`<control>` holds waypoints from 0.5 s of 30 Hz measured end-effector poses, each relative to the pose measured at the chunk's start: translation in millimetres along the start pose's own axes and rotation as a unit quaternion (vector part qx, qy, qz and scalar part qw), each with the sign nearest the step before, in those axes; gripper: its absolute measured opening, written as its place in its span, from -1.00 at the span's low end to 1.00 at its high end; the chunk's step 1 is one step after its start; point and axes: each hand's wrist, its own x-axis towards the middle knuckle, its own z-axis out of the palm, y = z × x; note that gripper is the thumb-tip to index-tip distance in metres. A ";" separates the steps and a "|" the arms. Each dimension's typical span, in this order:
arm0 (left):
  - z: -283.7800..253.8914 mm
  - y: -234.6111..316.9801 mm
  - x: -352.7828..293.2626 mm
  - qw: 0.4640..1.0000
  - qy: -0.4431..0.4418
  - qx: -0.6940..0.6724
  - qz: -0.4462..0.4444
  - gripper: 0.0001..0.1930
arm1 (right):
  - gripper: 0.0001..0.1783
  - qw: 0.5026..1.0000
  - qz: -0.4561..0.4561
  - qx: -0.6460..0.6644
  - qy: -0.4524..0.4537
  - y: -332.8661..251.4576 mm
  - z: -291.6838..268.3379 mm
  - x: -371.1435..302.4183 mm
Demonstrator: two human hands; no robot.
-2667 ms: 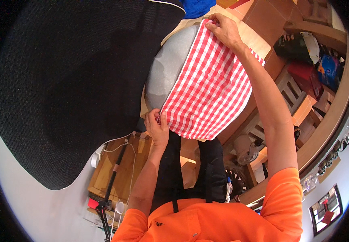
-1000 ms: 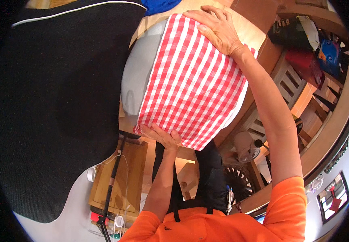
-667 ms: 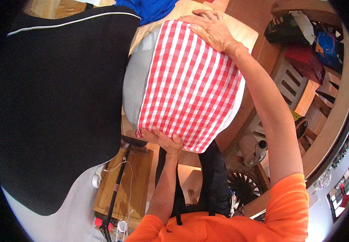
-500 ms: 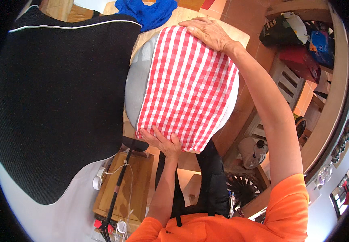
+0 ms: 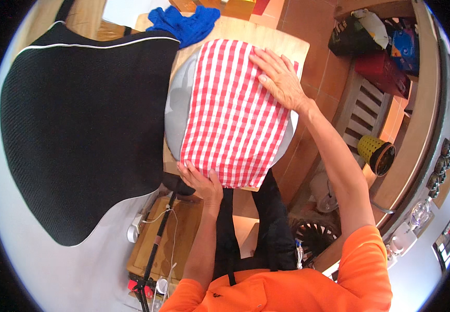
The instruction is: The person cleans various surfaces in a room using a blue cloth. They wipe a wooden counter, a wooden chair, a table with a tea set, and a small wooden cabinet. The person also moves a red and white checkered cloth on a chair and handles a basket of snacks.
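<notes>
A red-and-white checked cloth (image 5: 235, 114) is spread over a rounded grey pad (image 5: 177, 114), whose left side and lower right edge stay uncovered. The pad rests on a light wooden tabletop (image 5: 272, 39). My right hand (image 5: 282, 80) lies flat on the cloth's far right part, fingers stretched out toward the far left. At the near left corner of the cloth is my left hand (image 5: 202, 182). Its fingers and thumb are apart, touching the cloth's near edge.
A large black mesh panel with white piping (image 5: 84, 130) fills the left. Blue crumpled cloth (image 5: 183, 23) lies at the far table edge. On the right stand a slatted wooden bench (image 5: 360, 112) and a yellow-green pot (image 5: 373, 151). A black pole (image 5: 155, 244) leans near a wooden box (image 5: 178, 239).
My right hand has moved from the cloth's far edge onto its right part and now lies flatter. The left hand stays at the near left corner. The view has shifted slightly.
</notes>
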 end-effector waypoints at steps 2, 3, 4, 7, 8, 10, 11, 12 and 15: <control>16.9 -9.7 -1.2 0.998 0.035 -0.042 0.028 -0.24 | -0.32 1.000 0.011 0.005 0.021 14.5 16.7 -0.1; 23.3 -15.6 -0.1 0.994 0.060 -0.067 0.059 -0.23 | -0.33 0.999 0.008 0.022 0.035 15.0 20.3 -0.6; 29.9 -20.4 0.1 0.988 0.084 -0.093 0.091 -0.23 | -0.34 0.998 0.005 0.040 0.047 18.2 22.2 3.1; 33.5 -25.2 -5.3 0.994 0.079 -0.049 0.055 -0.23 | -0.34 0.992 0.019 0.113 0.044 18.4 17.9 4.2; 32.3 -23.0 -1.4 0.995 0.076 -0.038 0.058 -0.22 | -0.35 0.991 0.026 0.124 0.044 20.6 14.3 3.7; 26.1 -16.0 1.0 0.996 0.056 -0.044 0.054 -0.21 | -0.35 0.987 0.039 0.146 0.045 23.6 6.2 -0.8; 19.2 -11.8 -0.9 0.997 0.046 -0.046 0.049 -0.21 | -0.36 0.985 0.053 0.151 0.064 22.9 0.3 -4.2; 11.7 -8.5 -1.3 0.998 0.029 -0.044 0.042 -0.21 | -0.40 0.980 0.060 0.161 0.103 24.7 -9.7 -10.1; -15.6 1.8 0.8 0.998 0.008 -0.049 0.044 -0.24 | -0.40 0.869 0.226 0.366 0.244 27.1 -32.8 -48.1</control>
